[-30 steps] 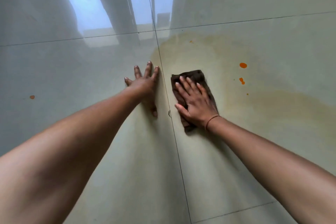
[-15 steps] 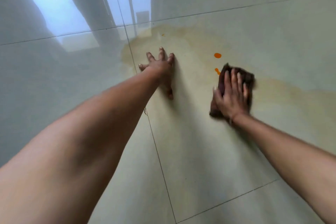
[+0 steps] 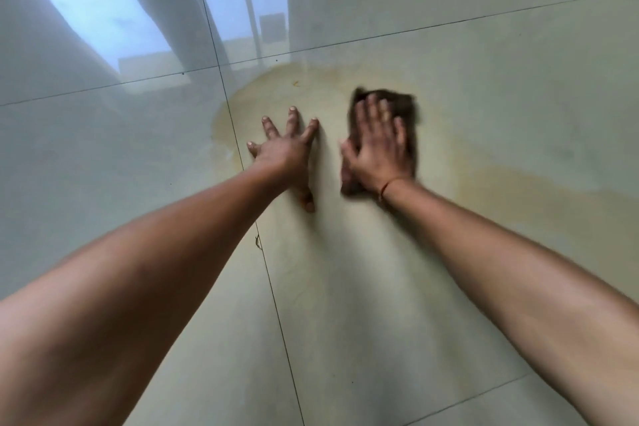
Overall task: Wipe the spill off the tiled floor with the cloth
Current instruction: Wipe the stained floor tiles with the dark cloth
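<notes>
On the left, glossy tiled floor (image 3: 86, 156), clean-looking, mirroring a bright window (image 3: 103, 21). Next, at the grout line (image 3: 238, 152), the left rim of a yellowish spill (image 3: 224, 121), lapping slightly onto the neighbouring tile. Then the left hand (image 3: 287, 149): flat on the stained tile, fingers spread wide, holding nothing, apparently bracing the body. Just beyond the fingertips, a small orange fleck (image 3: 296, 83) inside the stain. Further right, the dark brown cloth (image 3: 401, 102), lying on the floor within the spill, blurred by motion. Pinned there under the right hand (image 3: 377, 149), palm down, fingers straight and close together, pressing rather than gripping; a reddish thread (image 3: 387, 185) around the wrist. Right of that, a broad tan band of the spill reaching toward the frame edge. By the look of it, mid-wipe and well short of done: a thin film over much of the tile, with the left rim and the right band both left to clear.
</notes>
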`<state>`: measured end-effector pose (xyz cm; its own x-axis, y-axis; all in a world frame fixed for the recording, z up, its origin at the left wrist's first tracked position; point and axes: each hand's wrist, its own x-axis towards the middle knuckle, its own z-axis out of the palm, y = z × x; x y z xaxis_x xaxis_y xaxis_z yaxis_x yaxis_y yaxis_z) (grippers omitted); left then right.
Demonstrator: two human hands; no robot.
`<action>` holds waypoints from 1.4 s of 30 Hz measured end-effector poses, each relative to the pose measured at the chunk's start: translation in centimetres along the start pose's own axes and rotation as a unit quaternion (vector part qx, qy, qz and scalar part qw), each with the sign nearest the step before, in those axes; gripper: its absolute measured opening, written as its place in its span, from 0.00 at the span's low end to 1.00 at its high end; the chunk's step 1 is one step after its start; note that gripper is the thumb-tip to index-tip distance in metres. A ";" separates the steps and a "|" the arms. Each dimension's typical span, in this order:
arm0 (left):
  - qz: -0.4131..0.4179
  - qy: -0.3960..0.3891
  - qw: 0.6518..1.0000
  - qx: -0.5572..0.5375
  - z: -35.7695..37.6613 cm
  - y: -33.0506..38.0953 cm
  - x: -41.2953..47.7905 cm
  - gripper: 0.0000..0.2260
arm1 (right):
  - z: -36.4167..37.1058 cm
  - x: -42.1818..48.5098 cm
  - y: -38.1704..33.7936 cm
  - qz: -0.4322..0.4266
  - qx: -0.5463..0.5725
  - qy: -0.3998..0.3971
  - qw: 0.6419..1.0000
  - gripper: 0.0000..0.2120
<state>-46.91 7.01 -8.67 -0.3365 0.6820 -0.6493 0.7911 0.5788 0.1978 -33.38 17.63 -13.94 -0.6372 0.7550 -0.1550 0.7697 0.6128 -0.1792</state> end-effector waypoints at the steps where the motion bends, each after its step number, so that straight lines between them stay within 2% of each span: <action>1: 0.002 0.003 1.000 -0.003 0.0 -0.1 -0.1 0.68 | 0.5 -2.6 -0.9 -0.067 0.000 -0.027 0.997 0.37; 2: 0.004 0.006 1.000 -0.005 0.0 -0.1 -0.1 0.67 | 1.0 -5.8 -0.3 -0.127 -0.009 -0.038 0.991 0.36; 4: 0.004 0.004 1.000 -0.007 -0.2 -0.1 -0.1 0.68 | 0.5 -9.5 3.7 -0.154 -0.016 -0.043 0.987 0.36; 5: 0.001 -0.001 1.000 -0.009 -0.2 0.1 -0.1 0.68 | 0.3 -8.5 5.9 -0.123 -0.020 -0.027 0.992 0.37; 6: -0.002 -0.002 1.000 -0.010 -0.2 0.1 -0.1 0.69 | -0.4 -6.0 7.0 -0.055 -0.015 -0.016 0.998 0.37; 8: -0.009 -0.003 1.000 -0.009 -0.1 0.1 0.1 0.69 | -1.4 0.8 5.5 0.077 0.003 0.021 0.997 0.36; 9: -0.008 -0.004 1.000 -0.008 -0.2 0.1 0.3 0.69 | -1.4 3.0 3.2 0.084 0.003 0.019 0.996 0.36; 12: -0.006 0.006 1.000 0.000 0.1 -0.1 0.4 0.68 | 0.2 0.2 -1.9 -0.067 -0.005 -0.033 0.997 0.36; 14: -0.003 0.010 1.000 -0.009 0.0 -0.1 0.4 0.67 | 0.7 -5.6 2.3 -0.145 -0.016 -0.047 0.988 0.37; 15: -0.004 0.009 1.000 -0.016 -0.3 -0.1 0.5 0.67 | 0.0 -6.8 5.7 -0.123 -0.026 -0.036 0.991 0.37; 16: -0.002 0.011 1.000 -0.024 -0.3 -0.2 0.7 0.66 | -0.7 -6.5 8.5 -0.062 -0.032 -0.021 0.997 0.37; 17: -0.003 0.029 0.999 -0.034 0.0 -0.2 0.6 0.60 | -1.5 -4.9 10.0 0.040 -0.023 -0.001 0.999 0.37; 18: -0.006 0.081 0.996 -0.044 0.6 0.0 0.3 0.50 | -2.4 -2.2 9.9 0.134 -0.004 0.012 0.991 0.37; 19: 0.000 0.157 0.987 -0.046 2.2 0.0 0.3 0.38 | -2.5 -0.3 8.2 0.168 0.021 0.016 0.985 0.37; 20: 0.009 0.234 0.972 -0.028 4.3 -0.1 0.3 0.31 | -1.6 0.8 5.2 0.152 0.025 0.021 0.988 0.36; 21: 0.018 0.275 0.961 -0.019 6.0 -0.2 0.5 0.30 | -0.3 0.9 1.5 0.078 0.003 0.023 0.997 0.35; 23: 0.042 0.236 0.970 -0.045 6.2 -0.5 1.2 0.28 | 1.7 -2.8 -3.0 -0.028 0.019 0.000 0.999 0.33; 25: 0.080 0.197 0.976 -0.043 4.1 -2.2 0.3 0.22 | 1.9 -7.8 -2.0 -0.121 0.014 -0.019 0.992 0.33; 26: 0.094 0.189 0.977 -0.040 3.3 -3.2 -0.2 0.19 | 1.6 -9.4 -0.1 -0.118 0.007 -0.024 0.993 0.34; 27: 0.094 0.177 0.979 -0.031 3.2 -4.5 -1.6 0.19 | 1.0 -10.0 1.0 -0.103 0.005 -0.029 0.994 0.35; 29: 0.082 0.154 0.985 -0.001 4.4 -5.9 -3.4 0.25 | 0.7 -8.8 1.9 -0.011 0.001 -0.020 1.000 0.35; 31: 0.078 0.130 0.988 0.024 5.8 -6.1 -4.2 0.30 | 1.3 -7.1 -0.9 0.054 0.007 -0.002 0.999 0.33; 32: 0.085 0.131 0.987 0.031 5.7 -6.5 -4.4 0.32 | 1.9 -7.0 -3.3 0.020 0.002 -0.005 1.000 0.33; 34: 0.101 0.138 0.985 0.033 4.8 -7.1 -4.9 0.35 | 2.7 -9.4 -6.7 -0.117 -0.006 -0.033 0.993 0.34; 36: 0.110 0.135 0.985 0.007 4.6 -8.1 -5.9 0.34 | 3.0 -12.9 -5.8 -0.220 -0.020 -0.069 0.973 0.35; 37: 0.101 0.142 0.985 -0.008 4.7 -9.3 -6.8 0.33 | 2.8 -13.2 -4.7 -0.237 -0.028 -0.073 0.968 0.35; 38: 0.085 0.145 0.986 -0.021 4.8 -10.6 -7.9 0.33 | 2.5 -12.1 -3.7 -0.222 -0.032 -0.061 0.973 0.35; 41: 0.011 0.155 0.988 -0.017 5.7 -16.0 -11.0 0.33 | 1.6 -6.1 -6.1 -0.018 -0.001 -0.023 1.000 0.35; 42: -0.008 0.154 0.988 -0.012 6.1 -17.5 -11.8 0.33 | 2.1 -4.7 -8.6 0.007 0.006 -0.017 1.000 0.35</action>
<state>-53.68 -13.93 -8.92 -0.4915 0.7736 -0.3999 0.7732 0.5990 0.2085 -37.08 8.36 -13.69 -0.6280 0.7546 -0.1902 0.7777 0.5999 -0.1879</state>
